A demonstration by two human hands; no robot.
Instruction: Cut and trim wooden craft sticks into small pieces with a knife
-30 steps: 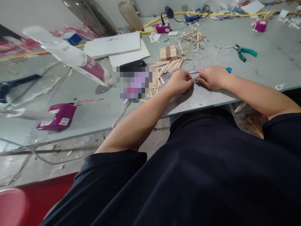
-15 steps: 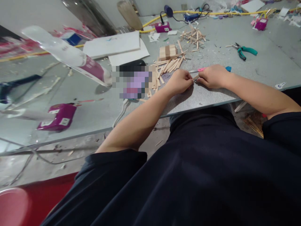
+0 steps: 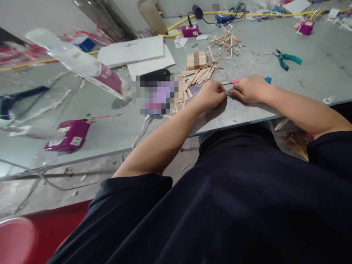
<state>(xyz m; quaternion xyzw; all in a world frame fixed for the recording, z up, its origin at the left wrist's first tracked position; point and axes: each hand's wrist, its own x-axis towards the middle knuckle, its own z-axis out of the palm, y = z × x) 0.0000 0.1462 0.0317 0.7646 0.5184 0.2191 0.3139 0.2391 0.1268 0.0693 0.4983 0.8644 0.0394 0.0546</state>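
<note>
Near the table's front edge, my left hand (image 3: 211, 94) and my right hand (image 3: 249, 89) almost meet. A small wooden stick (image 3: 230, 90) spans the gap between their fingertips, and both hands pinch it. Just behind the fingers lies a pink-handled tool (image 3: 235, 80) with a thin metal part, partly hidden by my right hand. A blue piece (image 3: 267, 80) shows beyond my right wrist. Loose wooden sticks (image 3: 202, 75) fan out left of my left hand, with a bundled stack of sticks (image 3: 197, 60) behind them.
Teal-handled pliers (image 3: 288, 59) lie at the back right. More sticks (image 3: 227, 42) are heaped behind the stack. A blurred-out purple object (image 3: 161, 96), a black object (image 3: 155, 77), a tilted bottle (image 3: 82, 64) and a purple power block (image 3: 68, 135) occupy the left on the grey table (image 3: 110, 128).
</note>
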